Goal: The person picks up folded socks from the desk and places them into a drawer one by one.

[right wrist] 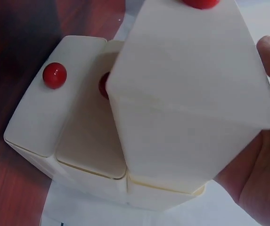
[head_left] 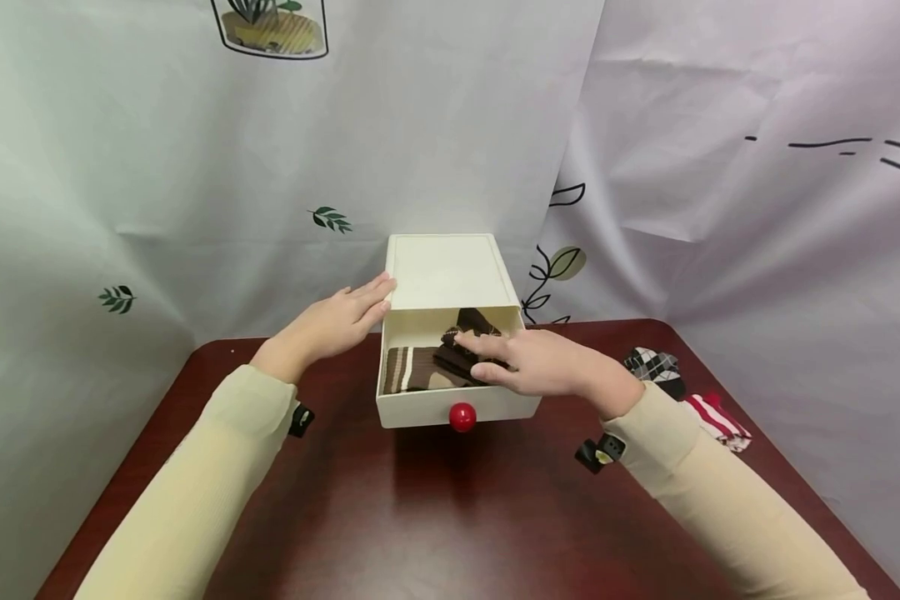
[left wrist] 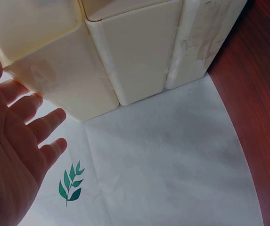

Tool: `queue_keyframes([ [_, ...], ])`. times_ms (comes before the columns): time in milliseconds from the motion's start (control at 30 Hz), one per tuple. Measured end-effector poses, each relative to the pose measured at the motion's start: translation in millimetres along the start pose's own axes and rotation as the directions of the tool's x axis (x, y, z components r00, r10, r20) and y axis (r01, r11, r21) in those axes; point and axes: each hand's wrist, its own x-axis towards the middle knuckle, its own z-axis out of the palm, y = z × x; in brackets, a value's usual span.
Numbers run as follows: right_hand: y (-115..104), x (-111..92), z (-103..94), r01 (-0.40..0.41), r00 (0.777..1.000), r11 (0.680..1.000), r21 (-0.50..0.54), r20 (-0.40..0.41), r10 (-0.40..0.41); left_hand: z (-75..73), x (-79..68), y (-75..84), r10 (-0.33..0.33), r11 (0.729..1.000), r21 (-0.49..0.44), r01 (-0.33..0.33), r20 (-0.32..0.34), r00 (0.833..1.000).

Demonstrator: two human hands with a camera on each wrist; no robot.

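Observation:
In the head view a white drawer unit (head_left: 450,271) stands on the table, its top drawer (head_left: 420,410) pulled out with a red round knob (head_left: 462,417). Inside lie a brown striped sock (head_left: 412,369) and dark brown patterned socks (head_left: 457,358). My left hand (head_left: 330,325) has its fingers extended, with the fingertips at the upper left edge of the unit. Over the drawer's right side, my right hand (head_left: 543,362) reaches in with fingers stretched over the dark socks. Its other fingers are partly hidden; in the right wrist view the drawer covers most of them.
On the right of the dark red table (head_left: 330,500) lie a black and grey argyle sock (head_left: 652,364) and a red and white striped sock (head_left: 720,421). Lower drawers (right wrist: 85,122) are closed. A printed white curtain (head_left: 270,167) hangs behind the table.

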Motion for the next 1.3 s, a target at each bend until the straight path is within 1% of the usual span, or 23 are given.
queue_keyframes([
  [200,-6.0,-1.1,7.5,-0.022,0.999,0.998,-0.062,0.023,0.023,-1.0,-1.5,0.5,-0.005,1.000,-0.007,0.005,0.007,1.000],
  [300,-7.5,-1.9,12.5,0.005,1.000,0.995,-0.097,0.005,-0.005,-0.3,-3.1,-0.4,-0.011,1.000,-0.007,0.011,0.009,1.000],
  [400,-8.2,-6.0,18.1,0.059,0.996,0.989,-0.136,-0.063,-0.069,0.8,-4.4,-1.0,-0.017,1.000,-0.008,0.017,0.013,1.000],
  [467,-8.9,-9.8,21.0,0.111,0.982,0.981,-0.160,-0.133,-0.132,1.3,-5.0,-1.1,-0.015,1.000,-0.009,0.015,0.013,1.000],
  [533,-11.4,-14.3,21.7,0.156,0.955,0.973,-0.170,-0.225,-0.192,1.3,-5.0,-1.0,-0.012,1.000,-0.011,0.013,0.011,1.000],
  [600,-16.0,-19.5,20.1,0.207,0.908,0.963,-0.173,-0.332,-0.255,0.5,-4.7,-0.6,-0.005,1.000,-0.009,0.006,0.013,1.000],
  [633,-19.6,-22.4,18.5,0.239,0.878,0.957,-0.166,-0.385,-0.286,0.2,-4.6,-0.6,-0.005,1.000,-0.008,0.005,0.013,1.000],
  [700,-29.1,-28.9,15.4,0.322,0.805,0.940,-0.116,-0.489,-0.336,-0.5,-4.2,-0.4,-0.006,1.000,-0.005,0.006,0.014,1.000],
  [733,-34.6,-32.5,14.2,0.382,0.767,0.922,-0.069,-0.533,-0.357,-0.6,-4.1,-0.3,-0.004,1.000,-0.005,0.004,0.011,1.000],
  [767,-40.7,-36.8,13.6,0.439,0.740,0.899,-0.004,-0.566,-0.364,-0.7,-4.0,-0.2,-0.003,1.000,-0.008,0.003,0.009,1.000],
  [800,-46.7,-41.2,14.3,0.495,0.729,0.864,0.090,-0.585,-0.356,-0.7,-3.8,0.1,-0.003,1.000,-0.009,0.003,0.005,1.000],
  [833,-52.1,-45.1,16.9,0.542,0.733,0.816,0.202,-0.590,-0.340,-0.6,-3.3,0.0,-0.001,1.000,-0.007,0.001,0.003,1.000],
  [867,-56.9,-48.7,21.7,0.569,0.751,0.755,0.327,-0.581,-0.314,-0.9,-3.0,0.4,-0.001,1.000,-0.009,0.001,0.001,1.000],
  [900,-60.8,-51.4,28.5,0.570,0.781,0.685,0.453,-0.558,-0.280,-1.1,-2.7,0.6,0.000,1.000,-0.007,0.000,0.000,1.000],
  [933,-64.1,-53.7,36.5,0.541,0.823,0.608,0.581,-0.516,-0.239,-1.1,-2.1,0.7,0.005,1.000,-0.004,-0.005,-0.002,1.000],
  [967,-66.5,-55.1,46.1,0.486,0.867,0.527,0.697,-0.461,-0.191,-1.3,-1.6,0.9,0.005,1.000,-0.002,-0.005,0.001,1.000],
  [1000,-67.8,-55.3,56.3,0.422,0.905,0.445,0.790,-0.399,-0.150,-1.5,-1.3,0.8,0.004,1.000,0.002,-0.004,0.005,1.000],
  [1033,-68.6,-54.7,66.6,0.357,0.934,0.371,0.857,-0.339,-0.116,-1.6,-1.0,0.6,0.003,1.000,0.003,-0.003,0.008,1.000],
  [1067,-69.2,-53.8,75.9,0.292,0.956,0.293,0.910,-0.279,-0.088,-1.7,-1.2,0.7,0.001,1.000,0.002,-0.001,0.011,1.000],
  [1133,-69.3,-51.6,90.5,0.177,0.984,0.130,0.976,-0.172,-0.048,-1.3,-1.0,0.6,0.003,1.000,0.001,-0.003,0.019,1.000],
  [1200,-68.7,-48.7,100.1,0.092,0.995,-0.048,0.995,-0.094,-0.037,-0.8,-0.9,0.6,-0.001,1.000,-0.002,0.001,0.023,1.000],
  [1267,-68.7,-45.4,105.0,0.026,0.998,-0.230,0.973,-0.038,-0.047,-0.6,-1.0,1.2,-0.001,1.000,0.001,0.001,0.025,1.000],
  [1300,-68.8,-43.7,106.2,0.000,0.998,-0.312,0.950,-0.019,-0.058,-0.7,-1.1,1.6,-0.001,1.000,0.000,0.001,0.024,1.000],
])
